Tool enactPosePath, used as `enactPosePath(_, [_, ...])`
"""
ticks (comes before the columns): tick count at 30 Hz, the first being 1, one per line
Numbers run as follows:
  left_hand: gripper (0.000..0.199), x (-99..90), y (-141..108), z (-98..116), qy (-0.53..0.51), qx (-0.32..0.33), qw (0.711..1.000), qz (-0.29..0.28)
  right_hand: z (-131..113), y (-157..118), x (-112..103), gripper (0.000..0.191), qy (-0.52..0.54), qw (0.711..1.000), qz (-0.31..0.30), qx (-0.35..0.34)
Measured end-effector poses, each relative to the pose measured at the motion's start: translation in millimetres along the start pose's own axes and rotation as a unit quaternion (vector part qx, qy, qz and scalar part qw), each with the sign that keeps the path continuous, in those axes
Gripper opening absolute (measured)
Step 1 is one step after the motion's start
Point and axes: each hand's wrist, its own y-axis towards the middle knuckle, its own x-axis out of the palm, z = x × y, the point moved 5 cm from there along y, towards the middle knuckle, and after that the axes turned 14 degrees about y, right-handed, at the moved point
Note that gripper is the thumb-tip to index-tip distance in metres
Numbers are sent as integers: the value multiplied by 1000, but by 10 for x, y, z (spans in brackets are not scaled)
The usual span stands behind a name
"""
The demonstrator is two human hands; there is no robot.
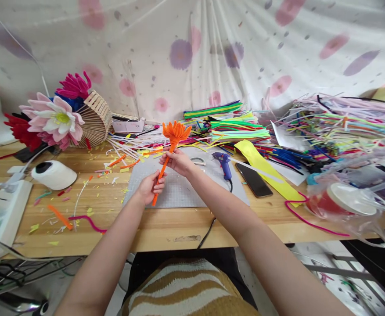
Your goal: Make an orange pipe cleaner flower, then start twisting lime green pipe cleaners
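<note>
striped top (185, 294) nearest at six o'clock, orange flower (175, 134) held up at twelve.
left hand (151, 188) closed round its stem (155, 199) near the bottom, right hand (177, 161) pinching it near the top, over a grey mat (185, 193) on the counter (152, 237); from the flower, a glue gun (224, 166) lies at four o'clock, phone (255, 181) past it, pipe cleaners (240, 127) at three, pink flower (55, 116) at nine.
</note>
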Motion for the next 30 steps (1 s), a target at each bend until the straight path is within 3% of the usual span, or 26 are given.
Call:
enactPosePath(4, [21,1,-11,-28,24,1,1000,16,57,50,82,7,16,1000,18,11])
enactPosePath(9, [28,36,1,63,189,43,977,85,182,53,166,20,-1,997,47,60])
enactPosePath(12, [30,51,-4,109,284,47,954,80,184,33,184,22,-4,996,42,78])
enactPosePath(17, [29,-45,20,118,391,62,915,73,139,34,126,22,33,998,39,26])
enactPosePath(19, [29,-106,26,139,472,100,868,115,112,51,74,21,45,998,48,-5])
enactPosePath(22, [31,-114,4,171,626,145,745,177,96,67,-9,26,29,997,68,-14])
enactPosePath(25, [27,-26,-9,142,730,135,653,149,117,49,-72,28,-22,997,73,13])
enactPosePath(28, [24,52,-31,141,764,154,616,117,146,5,-112,24,-36,998,47,33])
enactPosePath(30, [24,72,-43,156,753,183,623,107,152,-24,-144,23,-22,999,32,34])
